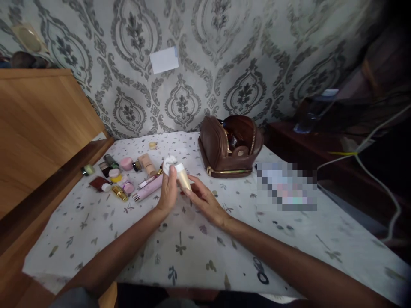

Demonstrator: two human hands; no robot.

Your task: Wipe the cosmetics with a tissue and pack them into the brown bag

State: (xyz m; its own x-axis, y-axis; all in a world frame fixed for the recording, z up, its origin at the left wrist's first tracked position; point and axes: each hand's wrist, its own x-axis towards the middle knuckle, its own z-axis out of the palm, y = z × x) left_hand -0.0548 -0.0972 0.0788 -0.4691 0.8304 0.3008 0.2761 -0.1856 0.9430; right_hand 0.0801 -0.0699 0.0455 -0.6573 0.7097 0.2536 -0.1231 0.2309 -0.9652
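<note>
Over the middle of the table, my right hand [207, 203] grips a small pale-yellow cosmetic bottle [184, 179] with a white cap, held at a tilt. My left hand [168, 192] is closed around a bunched white cloth [168, 162], its thumb upright beside the bottle's cap. The cloth and the bottle's capped end are side by side; whether they touch cannot be made out. Just left of my left hand lies a pink tube [149, 188] with a silver end. Behind it is a beige bottle [147, 164].
Several small cosmetic jars and bottles cluster on the left, among them a pink jar [126, 163] and a gold tube [120, 193]. An unzipped brown bag [218, 149] stands at the back. A blurred flat object [285, 184] lies right. A wooden panel [41, 137] borders the left side.
</note>
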